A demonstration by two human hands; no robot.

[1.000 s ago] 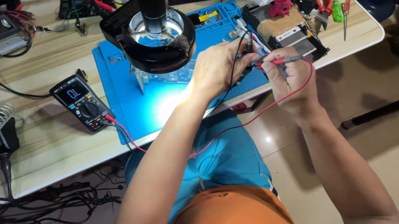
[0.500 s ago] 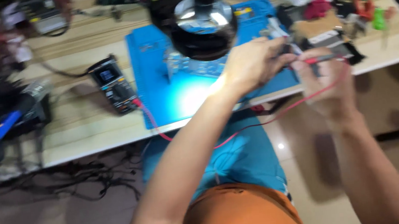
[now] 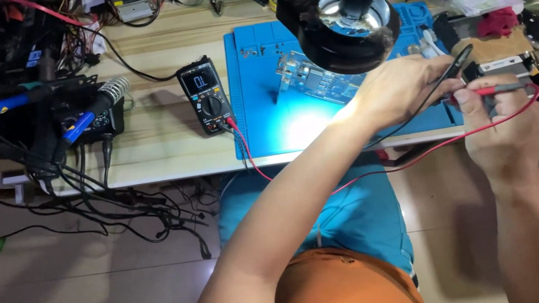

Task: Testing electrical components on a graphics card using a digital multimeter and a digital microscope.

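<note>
We grip a slim black plastic test probe in our left hand, fingers closed around its shaft, and a red plastic test probe pinched in our right hand. Both tips meet between our fingertips, just off the blue silicone work mat. The green circuit board lies beyond our left knuckles, under the black ring-lit magnifier lamp. The red lead sags below our wrists toward the black handheld multimeter; snagging it on a forearm could probably drag the meter or jerk a probe loose.
</note>
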